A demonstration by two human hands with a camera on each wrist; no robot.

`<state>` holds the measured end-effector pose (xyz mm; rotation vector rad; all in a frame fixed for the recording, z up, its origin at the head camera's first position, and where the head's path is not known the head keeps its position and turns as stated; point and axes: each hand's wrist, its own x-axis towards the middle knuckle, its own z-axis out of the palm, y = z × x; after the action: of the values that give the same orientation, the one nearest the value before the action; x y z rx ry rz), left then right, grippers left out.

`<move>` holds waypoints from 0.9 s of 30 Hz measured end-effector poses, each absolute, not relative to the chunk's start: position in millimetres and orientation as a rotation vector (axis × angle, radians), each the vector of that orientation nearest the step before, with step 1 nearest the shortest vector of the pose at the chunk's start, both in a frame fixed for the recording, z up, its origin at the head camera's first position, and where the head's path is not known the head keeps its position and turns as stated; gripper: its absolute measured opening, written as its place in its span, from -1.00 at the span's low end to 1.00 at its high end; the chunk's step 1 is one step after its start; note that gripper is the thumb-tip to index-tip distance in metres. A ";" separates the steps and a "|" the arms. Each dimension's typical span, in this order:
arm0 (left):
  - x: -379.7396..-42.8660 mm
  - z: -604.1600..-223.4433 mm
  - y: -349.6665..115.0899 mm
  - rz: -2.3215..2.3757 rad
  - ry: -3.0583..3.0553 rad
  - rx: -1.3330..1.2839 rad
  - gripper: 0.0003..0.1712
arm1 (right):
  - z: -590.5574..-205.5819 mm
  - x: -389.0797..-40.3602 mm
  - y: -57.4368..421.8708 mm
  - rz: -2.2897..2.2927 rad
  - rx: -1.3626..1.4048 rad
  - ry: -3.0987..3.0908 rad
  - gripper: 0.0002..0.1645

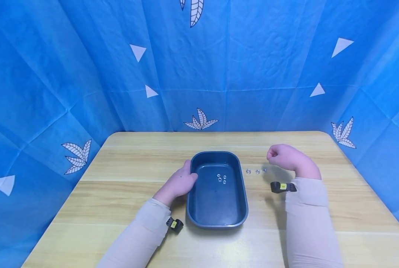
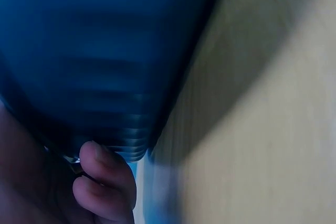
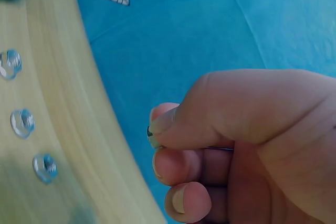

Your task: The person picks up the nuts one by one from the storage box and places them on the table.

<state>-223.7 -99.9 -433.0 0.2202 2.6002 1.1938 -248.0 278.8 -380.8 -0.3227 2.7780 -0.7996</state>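
Note:
A dark blue rectangular plastic tray (image 1: 216,204) rests on the table, with several small clear rings (image 1: 219,179) on its floor. My left hand (image 1: 178,181) grips the tray's left rim, thumb over the edge and fingers curled against the outer wall. Right of the tray, three more clear rings (image 1: 257,172) lie in a row on the wood. Above and beyond that row, my right hand (image 1: 288,156) is raised from the table. Between its thumb and forefinger it pinches a small glassy ring (image 3: 153,139), mostly covered by the fingertips.
The light wooden table (image 1: 119,193) has rounded far corners. A blue curtain (image 1: 199,67) with white leaf and triangle prints hangs round its back and sides. Each wrist carries a black strap with a camera.

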 end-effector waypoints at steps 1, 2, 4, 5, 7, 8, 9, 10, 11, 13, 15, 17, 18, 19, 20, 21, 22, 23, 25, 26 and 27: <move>-223.8 -433.1 -99.7 1.195 2.601 0.223 -0.32 | -382.1 -247.9 280.4 -0.800 -0.313 2.776 -0.88; -224.0 -433.2 -99.6 1.193 2.603 0.225 -0.32 | -383.2 -247.8 281.9 -0.801 -0.305 2.773 -0.87; -224.1 -433.4 -99.5 1.190 2.605 0.227 -0.32 | -385.4 -247.9 284.6 -0.800 -0.289 2.769 -0.87; -224.1 -433.4 -99.4 1.194 2.602 0.226 -0.31 | -386.2 -247.8 285.5 -0.800 -0.288 2.769 -0.86; -224.1 -433.3 -99.4 1.200 2.599 0.225 -0.31 | -388.0 -248.0 287.2 -0.798 -0.282 2.762 -0.85; -224.1 -433.2 -99.3 1.201 2.598 0.225 -0.31 | -389.1 -248.2 288.1 -0.794 -0.280 2.762 -0.85; -224.0 -433.1 -99.3 1.205 2.595 0.225 -0.31 | -390.2 -248.4 288.8 -0.789 -0.279 2.760 -0.84; -223.9 -433.0 -99.3 1.208 2.592 0.225 -0.31 | -391.2 -248.6 289.4 -0.786 -0.275 2.757 -0.83; -223.8 -432.8 -99.3 1.212 2.589 0.224 -0.31 | -392.1 -248.7 289.8 -0.784 -0.273 2.753 -0.83; -223.6 -432.7 -99.3 1.218 2.584 0.224 -0.30 | -394.6 -249.4 291.0 -0.782 -0.272 2.748 -0.82; -223.4 -432.6 -99.2 1.218 2.583 0.224 -0.30 | -396.8 -250.0 292.2 -0.781 -0.277 2.747 -0.81; -223.3 -432.7 -99.4 1.213 2.587 0.225 -0.30 | -398.9 -250.6 293.5 -0.790 -0.280 2.741 -0.82; -223.4 -432.8 -99.4 1.210 2.590 0.225 -0.30 | -400.0 -251.0 294.0 -0.795 -0.286 2.738 -0.82; -223.4 -432.7 -99.4 1.207 2.592 0.226 -0.30 | -400.7 -251.1 294.3 -0.801 -0.292 2.733 -0.82; -223.4 -432.7 -99.4 1.204 2.595 0.225 -0.31 | -401.5 -251.2 294.8 -0.804 -0.295 2.729 -0.82; -223.5 -432.6 -99.4 1.203 2.596 0.225 -0.31 | -402.2 -251.2 295.2 -0.811 -0.298 2.724 -0.82; -223.4 -432.5 -99.4 1.204 2.595 0.224 -0.31 | -403.2 -251.6 295.8 -0.820 -0.294 2.717 -0.82; -223.5 -432.5 -99.3 1.207 2.594 0.222 -0.30 | -404.0 -251.7 296.3 -0.823 -0.293 2.714 -0.82; -223.5 -432.5 -99.2 1.212 2.588 0.218 -0.30 | -405.5 -251.8 296.6 -0.825 -0.280 2.708 -0.81; -223.6 -432.6 -99.2 1.214 2.587 0.217 -0.30 | -406.3 -252.0 296.8 -0.829 -0.272 2.704 -0.81; -223.6 -432.7 -99.3 1.213 2.587 0.215 -0.30 | -407.1 -252.2 296.9 -0.830 -0.265 2.702 -0.81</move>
<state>-223.6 -99.3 -432.7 0.2152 2.5871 1.2131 -252.2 296.9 -407.1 -0.2647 2.7019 -0.8302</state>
